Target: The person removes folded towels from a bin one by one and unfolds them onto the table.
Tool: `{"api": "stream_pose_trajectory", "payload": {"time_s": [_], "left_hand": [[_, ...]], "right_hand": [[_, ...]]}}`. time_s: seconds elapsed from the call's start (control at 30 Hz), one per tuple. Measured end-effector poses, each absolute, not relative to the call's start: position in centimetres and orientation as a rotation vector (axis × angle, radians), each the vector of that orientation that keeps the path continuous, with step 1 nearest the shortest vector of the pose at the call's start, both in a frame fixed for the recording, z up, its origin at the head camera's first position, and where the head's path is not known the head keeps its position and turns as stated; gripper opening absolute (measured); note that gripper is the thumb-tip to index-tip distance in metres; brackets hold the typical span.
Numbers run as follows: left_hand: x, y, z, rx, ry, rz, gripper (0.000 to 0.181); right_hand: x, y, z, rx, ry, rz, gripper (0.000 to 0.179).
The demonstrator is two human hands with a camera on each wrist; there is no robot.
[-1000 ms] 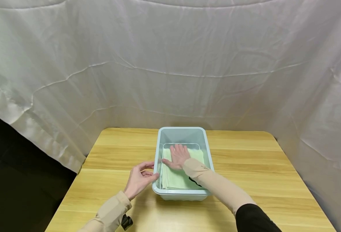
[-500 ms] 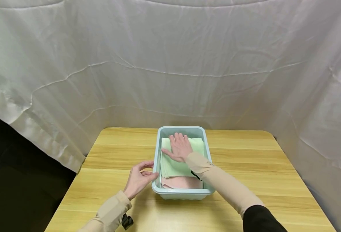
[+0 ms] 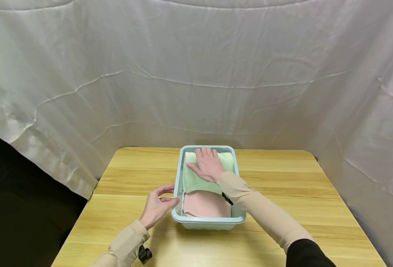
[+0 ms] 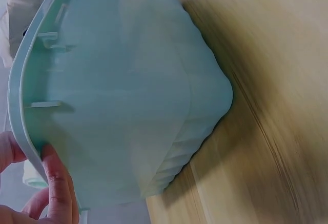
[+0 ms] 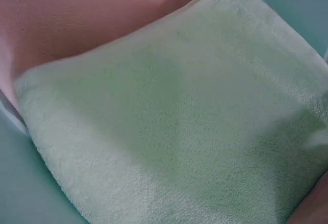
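Pale-green, folded terry towel [image 3: 194, 182] lies toward twelve o'clock in the light-blue plastic tub [image 3: 208, 220], flat pink cloth [image 3: 207, 204] at six. Your right hand [image 3: 208, 165], grip wide, rests on the towel: press evenly. Your left hand [image 3: 157, 207] pinches the rim at eight: brace there.

Left fingers [image 3: 164, 189] and thumb [image 3: 172, 202] pinch, while the right fingers [image 3: 204, 153] lie straight, right forearm [image 3: 263, 209] slanting forward.

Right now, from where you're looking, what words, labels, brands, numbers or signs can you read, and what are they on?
Readable text: none.
Beige right sleeve: a small dark mark, too small to tell whether it is writing.
Pale blue tub, green cloth, pink cloth: no lettering visible.
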State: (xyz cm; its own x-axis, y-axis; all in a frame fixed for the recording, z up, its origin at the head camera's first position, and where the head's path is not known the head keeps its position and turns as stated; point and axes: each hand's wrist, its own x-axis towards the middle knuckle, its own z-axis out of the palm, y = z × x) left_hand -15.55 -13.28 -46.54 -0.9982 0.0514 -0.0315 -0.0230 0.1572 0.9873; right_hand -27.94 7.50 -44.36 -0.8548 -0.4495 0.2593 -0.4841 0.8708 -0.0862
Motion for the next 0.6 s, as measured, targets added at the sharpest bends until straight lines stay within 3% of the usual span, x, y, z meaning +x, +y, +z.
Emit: {"api": "stream_pose_trajectory", "payload": {"time_s": [0.6], "left_hand": [[-16.8, -16.7, -46.0, 0.034, 2.372, 1.908, 0.047]], "right_hand": [[-27.2, 7.8, -39.2, 0.83, -2.76, 0.539, 0.033]]}}
